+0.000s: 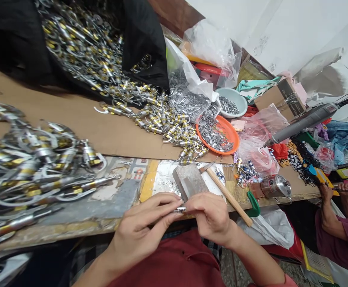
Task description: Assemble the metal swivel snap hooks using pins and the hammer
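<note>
My left hand (148, 221) and my right hand (211, 215) meet at the bench's front edge. Between their pinched fingertips is a small silvery metal part (179, 209), mostly hidden by the fingers. Just beyond my hands lies a grey block (191, 181). A hammer (229, 196) with a wooden handle rests beside it, to the right of my right hand. Small flat metal plates (166, 186) lie on the white patch of the bench left of the block.
Silver-and-yellow hooked metal pieces are heaped on the left (39, 159) and spill from a black bag (145, 36). An orange tray (235, 139) and pale bowl (242, 105) hold metal parts. A metal mug (275, 186), green clamp (253, 205) and hanging electric screwdriver (302, 121) are right, near another person's hands (326, 193).
</note>
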The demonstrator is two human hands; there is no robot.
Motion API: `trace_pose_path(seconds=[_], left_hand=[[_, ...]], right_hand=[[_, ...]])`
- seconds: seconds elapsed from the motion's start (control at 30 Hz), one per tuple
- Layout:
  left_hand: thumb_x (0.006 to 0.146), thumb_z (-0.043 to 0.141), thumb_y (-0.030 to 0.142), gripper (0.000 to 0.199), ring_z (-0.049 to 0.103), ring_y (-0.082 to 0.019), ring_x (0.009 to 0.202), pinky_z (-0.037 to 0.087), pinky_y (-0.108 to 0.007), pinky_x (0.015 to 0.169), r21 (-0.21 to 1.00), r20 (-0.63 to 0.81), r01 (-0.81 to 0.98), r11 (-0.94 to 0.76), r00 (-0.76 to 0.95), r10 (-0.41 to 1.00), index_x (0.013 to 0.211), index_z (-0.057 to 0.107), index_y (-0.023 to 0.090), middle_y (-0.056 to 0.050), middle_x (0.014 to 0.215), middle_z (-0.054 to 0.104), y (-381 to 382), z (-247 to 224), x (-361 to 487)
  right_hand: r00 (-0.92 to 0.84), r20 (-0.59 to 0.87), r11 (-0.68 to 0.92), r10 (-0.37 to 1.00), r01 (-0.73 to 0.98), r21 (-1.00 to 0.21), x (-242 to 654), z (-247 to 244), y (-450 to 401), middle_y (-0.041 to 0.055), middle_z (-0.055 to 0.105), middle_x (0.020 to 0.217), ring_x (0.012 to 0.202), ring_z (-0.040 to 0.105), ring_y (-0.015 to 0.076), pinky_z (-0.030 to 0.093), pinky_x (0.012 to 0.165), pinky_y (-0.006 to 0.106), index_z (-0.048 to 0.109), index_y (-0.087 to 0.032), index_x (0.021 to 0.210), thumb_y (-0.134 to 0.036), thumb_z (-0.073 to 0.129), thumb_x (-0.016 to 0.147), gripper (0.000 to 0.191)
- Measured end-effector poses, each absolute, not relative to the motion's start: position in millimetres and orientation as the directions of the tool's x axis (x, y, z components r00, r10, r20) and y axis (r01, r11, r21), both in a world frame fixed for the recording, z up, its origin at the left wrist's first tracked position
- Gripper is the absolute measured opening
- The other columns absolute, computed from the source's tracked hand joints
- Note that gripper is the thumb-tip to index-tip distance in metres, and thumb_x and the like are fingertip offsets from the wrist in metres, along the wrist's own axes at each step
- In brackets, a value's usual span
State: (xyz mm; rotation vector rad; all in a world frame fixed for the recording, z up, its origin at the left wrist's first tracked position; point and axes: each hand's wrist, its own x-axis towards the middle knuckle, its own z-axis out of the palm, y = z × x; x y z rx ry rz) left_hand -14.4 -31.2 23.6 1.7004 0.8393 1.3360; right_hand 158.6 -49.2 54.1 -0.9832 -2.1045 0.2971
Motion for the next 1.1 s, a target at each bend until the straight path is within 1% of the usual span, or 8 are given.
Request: trace_pose_path(seconds=[0.13, 0.3, 0.47, 0.63, 0.73, 0.8, 0.9, 1.1], left_hand=[[0.070, 0.063, 0.007, 0.028, 0.069, -0.019, 0.074, 0.056, -0.026, 0.069, 0.878, 0.467, 0.001, -0.479, 0.222, 0.856, 0.086, 0.076, 0.026, -0.004, 0.080, 0.074, -31.1, 26.9, -13.9], [0.071, 0.060, 0.001, 0.035, 0.069, -0.016, 0.074, 0.055, -0.022, 0.066, 0.843, 0.530, -0.055, -0.535, 0.245, 0.812, 0.091, 0.074, 0.026, -0.004, 0.081, 0.073, -27.6, 29.1, -13.1], [0.071, 0.062, 0.003, 0.032, 0.068, -0.016, 0.072, 0.055, -0.021, 0.065, 0.902, 0.431, -0.089, -0.423, 0.261, 0.864, 0.085, 0.076, 0.028, -0.002, 0.078, 0.073, -27.5, 30.2, -14.7], [0.070, 0.065, 0.015, 0.013, 0.067, -0.019, 0.072, 0.055, -0.023, 0.063, 0.981, 0.151, -0.148, -0.124, 0.188, 0.971, 0.071, 0.075, 0.024, -0.003, 0.075, 0.073, -29.1, 29.2, -12.7], [0.070, 0.066, 0.019, 0.008, 0.066, -0.018, 0.071, 0.054, -0.023, 0.064, 0.988, 0.077, -0.145, -0.049, 0.193, 0.978, 0.069, 0.074, 0.023, -0.002, 0.074, 0.072, -28.4, 29.0, -10.2], [0.070, 0.067, 0.020, 0.007, 0.066, -0.018, 0.071, 0.054, -0.023, 0.065, 0.991, 0.065, -0.124, -0.039, 0.217, 0.974, 0.067, 0.073, 0.023, -0.002, 0.073, 0.071, -26.8, 30.2, -9.8], [0.068, 0.068, 0.023, 0.007, 0.066, -0.020, 0.074, 0.054, -0.024, 0.067, 0.994, 0.041, -0.109, -0.012, 0.259, 0.965, 0.065, 0.074, 0.023, -0.004, 0.076, 0.072, -24.0, 32.5, -12.4], [0.066, 0.071, 0.030, 0.009, 0.067, -0.022, 0.079, 0.054, -0.025, 0.069, 0.972, -0.116, -0.157, 0.178, 0.341, 0.933, 0.067, 0.075, 0.021, -0.007, 0.081, 0.074, -23.3, 28.9, -15.6]], right_hand=[[-0.427, 0.594, 0.724, 0.682, 0.508, -0.466, 159.0, 53.5, -49.0, 0.0032, 0.067, 0.072, 0.074, 0.064, 0.0116, 0.054, 0.067, 0.023, 0.056, -0.017, 0.084, 0.001, 0.039, 0.079, 0.025], [-0.368, 0.599, 0.697, 0.711, 0.488, -0.526, 159.5, 51.8, -49.8, 0.0031, 0.067, 0.072, 0.072, 0.064, 0.0121, 0.054, 0.065, 0.024, 0.056, -0.018, 0.086, 0.000, 0.042, 0.079, 0.023], [-0.377, 0.565, 0.669, 0.734, 0.548, -0.503, 158.6, 55.3, -52.8, 0.0061, 0.067, 0.078, 0.075, 0.064, 0.0138, 0.054, 0.068, 0.025, 0.055, -0.016, 0.093, -0.010, 0.052, 0.085, 0.010], [-0.533, 0.630, 0.787, 0.565, 0.578, -0.216, 162.1, 56.0, -53.8, 0.0083, 0.067, 0.085, 0.078, 0.064, 0.0150, 0.053, 0.065, 0.025, 0.060, -0.015, 0.092, -0.012, 0.051, 0.086, 0.011], [-0.640, 0.626, 0.836, 0.445, 0.547, -0.035, 165.9, 57.7, -52.5, 0.0102, 0.068, 0.086, 0.082, 0.065, 0.0174, 0.055, 0.066, 0.026, 0.061, -0.010, 0.093, -0.009, 0.043, 0.088, 0.019], [-0.657, 0.632, 0.842, 0.411, 0.539, 0.014, 167.8, 57.5, -51.2, 0.0116, 0.069, 0.086, 0.084, 0.065, 0.0192, 0.056, 0.069, 0.027, 0.061, -0.008, 0.093, -0.009, 0.043, 0.088, 0.020], [-0.610, 0.668, 0.831, 0.426, 0.556, -0.023, 169.2, 52.1, -49.5, 0.0127, 0.069, 0.088, 0.087, 0.065, 0.0194, 0.056, 0.071, 0.028, 0.062, -0.008, 0.095, -0.010, 0.044, 0.087, 0.020], [-0.469, 0.683, 0.775, 0.560, 0.587, -0.232, 167.2, 37.5, -50.6, 0.0103, 0.069, 0.095, 0.087, 0.066, 0.0151, 0.056, 0.069, 0.024, 0.061, -0.016, 0.103, -0.009, 0.044, 0.086, 0.025]])
